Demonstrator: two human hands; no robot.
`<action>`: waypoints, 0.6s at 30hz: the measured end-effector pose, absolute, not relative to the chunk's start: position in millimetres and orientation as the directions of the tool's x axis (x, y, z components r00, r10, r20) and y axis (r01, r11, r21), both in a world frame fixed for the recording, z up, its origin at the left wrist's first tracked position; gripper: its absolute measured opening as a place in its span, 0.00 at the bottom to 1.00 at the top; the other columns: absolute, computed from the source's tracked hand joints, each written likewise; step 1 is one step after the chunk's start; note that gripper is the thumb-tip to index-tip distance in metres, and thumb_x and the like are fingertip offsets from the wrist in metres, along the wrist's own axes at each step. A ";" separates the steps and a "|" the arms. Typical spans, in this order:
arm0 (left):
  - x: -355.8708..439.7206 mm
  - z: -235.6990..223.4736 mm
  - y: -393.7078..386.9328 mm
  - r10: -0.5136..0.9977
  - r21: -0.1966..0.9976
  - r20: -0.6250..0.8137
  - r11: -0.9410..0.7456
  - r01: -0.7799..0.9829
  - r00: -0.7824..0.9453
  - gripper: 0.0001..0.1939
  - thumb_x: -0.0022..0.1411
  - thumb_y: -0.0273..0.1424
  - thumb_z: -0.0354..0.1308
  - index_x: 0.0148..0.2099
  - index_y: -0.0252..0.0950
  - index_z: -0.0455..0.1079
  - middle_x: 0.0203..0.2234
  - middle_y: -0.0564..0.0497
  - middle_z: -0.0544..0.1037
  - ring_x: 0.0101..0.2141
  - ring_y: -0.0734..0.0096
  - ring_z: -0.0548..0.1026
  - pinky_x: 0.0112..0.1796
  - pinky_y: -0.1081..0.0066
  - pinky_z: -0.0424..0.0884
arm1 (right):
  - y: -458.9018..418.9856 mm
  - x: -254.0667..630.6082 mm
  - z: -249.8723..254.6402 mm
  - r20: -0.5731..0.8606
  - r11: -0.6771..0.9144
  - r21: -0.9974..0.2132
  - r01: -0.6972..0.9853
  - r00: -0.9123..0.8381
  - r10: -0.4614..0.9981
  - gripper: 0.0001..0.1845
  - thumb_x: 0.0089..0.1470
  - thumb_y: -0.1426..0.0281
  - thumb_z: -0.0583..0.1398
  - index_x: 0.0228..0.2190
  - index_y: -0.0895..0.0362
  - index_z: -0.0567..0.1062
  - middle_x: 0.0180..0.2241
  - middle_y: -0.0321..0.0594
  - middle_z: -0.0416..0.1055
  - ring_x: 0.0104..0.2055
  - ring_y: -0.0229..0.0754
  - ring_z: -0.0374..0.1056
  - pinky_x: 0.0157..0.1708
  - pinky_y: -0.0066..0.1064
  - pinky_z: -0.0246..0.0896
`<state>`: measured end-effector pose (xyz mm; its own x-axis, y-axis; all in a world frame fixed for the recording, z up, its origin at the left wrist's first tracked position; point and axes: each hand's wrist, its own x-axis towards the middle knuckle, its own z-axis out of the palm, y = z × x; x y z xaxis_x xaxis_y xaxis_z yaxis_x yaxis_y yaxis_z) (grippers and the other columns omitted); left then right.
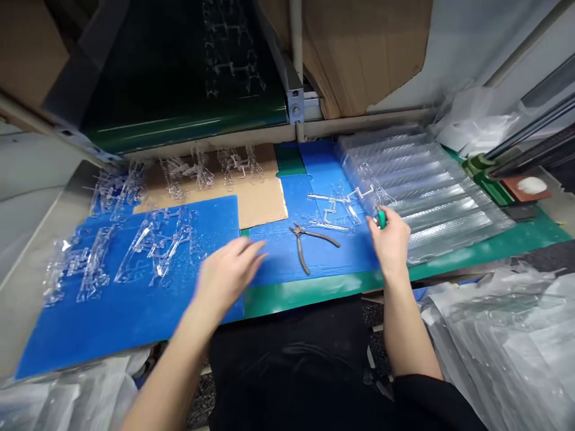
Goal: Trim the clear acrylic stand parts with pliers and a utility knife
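My left hand (232, 270) hovers over the edge of the blue sheet at the middle, fingers stretched out and a little blurred, with nothing visible in them. A green-handled tool (381, 219) is in the closed fingers of my right hand (392, 239); most of it is hidden, so its kind is unclear. Just beyond that hand is a clear plastic moulded frame (332, 206) of thin branching runners. Between my hands a pair of dark-handled nippers (300, 232) lies spread open on the blue surface.
Several clear moulded frames (157, 242) lie at left on a blue sheet (135, 323) and on cardboard (258, 203). A green conveyor belt (179, 120) slopes down behind, carrying more. A ribbed stack of clear plastic (431, 191) stands right. Plastic bags (507, 335) sit below the front edge.
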<state>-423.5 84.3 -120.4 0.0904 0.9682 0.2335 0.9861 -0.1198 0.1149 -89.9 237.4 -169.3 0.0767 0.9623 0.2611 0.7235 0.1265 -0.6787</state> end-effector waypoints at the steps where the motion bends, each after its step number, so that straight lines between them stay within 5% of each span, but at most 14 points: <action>1: -406.1 -119.1 107.5 0.972 0.071 0.171 -0.174 0.982 0.159 0.15 0.79 0.38 0.57 0.61 0.40 0.75 0.50 0.45 0.80 0.46 0.61 0.81 0.42 0.65 0.78 | 246.7 -84.7 -167.4 0.262 0.098 -0.659 0.745 0.106 0.959 0.24 0.63 0.66 0.64 0.58 0.61 0.79 0.55 0.56 0.79 0.55 0.59 0.74 0.62 0.50 0.63; 7: -319.5 -131.7 241.8 0.895 -0.045 -0.228 -0.403 0.914 0.383 0.10 0.75 0.33 0.61 0.52 0.33 0.78 0.49 0.39 0.80 0.49 0.54 0.81 0.40 0.66 0.75 | 285.5 -74.2 -154.4 0.156 -0.080 -0.556 0.827 0.198 0.968 0.27 0.63 0.64 0.67 0.60 0.60 0.77 0.55 0.61 0.77 0.54 0.65 0.73 0.55 0.53 0.65; 12: -313.0 -142.3 252.9 0.884 -0.061 -0.260 -0.418 0.907 0.389 0.10 0.75 0.26 0.57 0.51 0.32 0.80 0.47 0.38 0.81 0.48 0.54 0.82 0.39 0.65 0.74 | 295.5 -73.9 -152.7 0.080 -0.145 -0.487 0.861 0.209 0.975 0.22 0.63 0.59 0.67 0.53 0.59 0.80 0.51 0.60 0.77 0.51 0.64 0.72 0.49 0.51 0.66; 18: -330.7 -148.2 249.6 0.876 -0.078 -0.197 -0.461 0.884 0.439 0.12 0.77 0.24 0.53 0.53 0.30 0.78 0.45 0.36 0.82 0.48 0.55 0.81 0.39 0.65 0.72 | 299.0 -73.5 -148.6 0.090 -0.146 -0.435 0.888 0.204 0.975 0.15 0.64 0.64 0.63 0.48 0.59 0.81 0.47 0.61 0.78 0.49 0.64 0.73 0.49 0.52 0.66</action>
